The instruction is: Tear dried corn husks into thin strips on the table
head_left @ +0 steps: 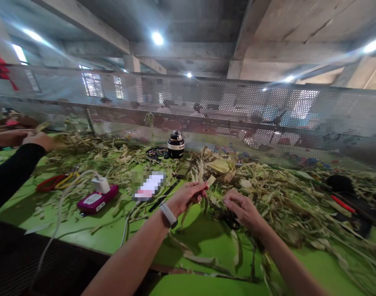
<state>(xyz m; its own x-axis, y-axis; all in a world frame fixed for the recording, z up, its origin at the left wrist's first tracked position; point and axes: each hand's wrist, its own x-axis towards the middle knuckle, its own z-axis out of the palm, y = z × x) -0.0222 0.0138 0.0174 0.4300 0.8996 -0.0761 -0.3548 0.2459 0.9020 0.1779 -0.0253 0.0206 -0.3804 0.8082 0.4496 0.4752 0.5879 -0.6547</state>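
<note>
Well, the left hand pinches a husk strip — long axis slanting up rightward — the right hand, its grip unclear.

We have the phone on the counter, between the power socket, left, and the leaf pile, right. Farther back, the bottle stands before the panel.

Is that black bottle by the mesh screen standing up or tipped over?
Upright: the bottle has its cap at the top, and its white band runs level.
</note>
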